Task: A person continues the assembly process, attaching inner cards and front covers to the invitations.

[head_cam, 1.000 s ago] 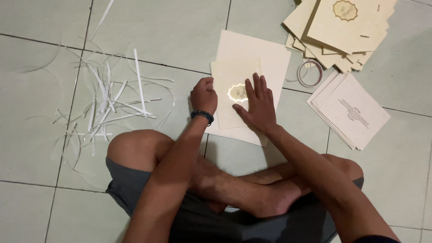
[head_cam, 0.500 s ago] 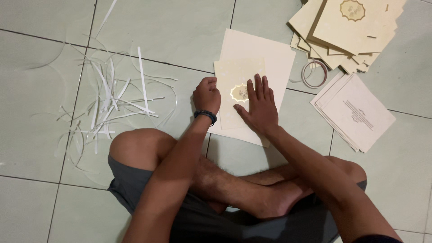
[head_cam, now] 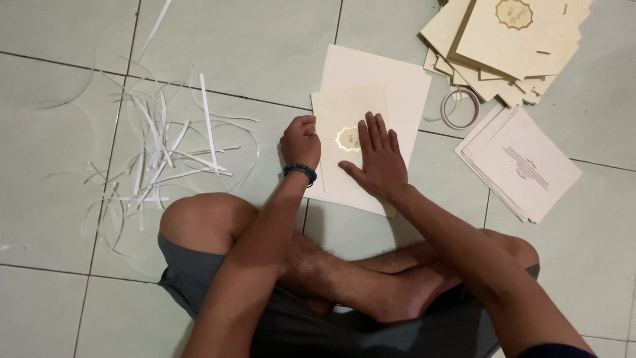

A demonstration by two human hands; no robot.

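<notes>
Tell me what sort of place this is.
Probably a room at home used as a makeshift craft spot: the person sits cross-legged on a tiled floor, with stacked cards, a tape roll and paper strips around them.

the right hand (head_cam: 377, 162) lay flat on a cream card (head_cam: 344, 119) with a gold emblem (head_cam: 347, 138), the left hand (head_cam: 301, 140) curled at its edge, paper strips (head_cam: 159, 152) strewn on the floor (head_cam: 265, 46) nearby.
</notes>
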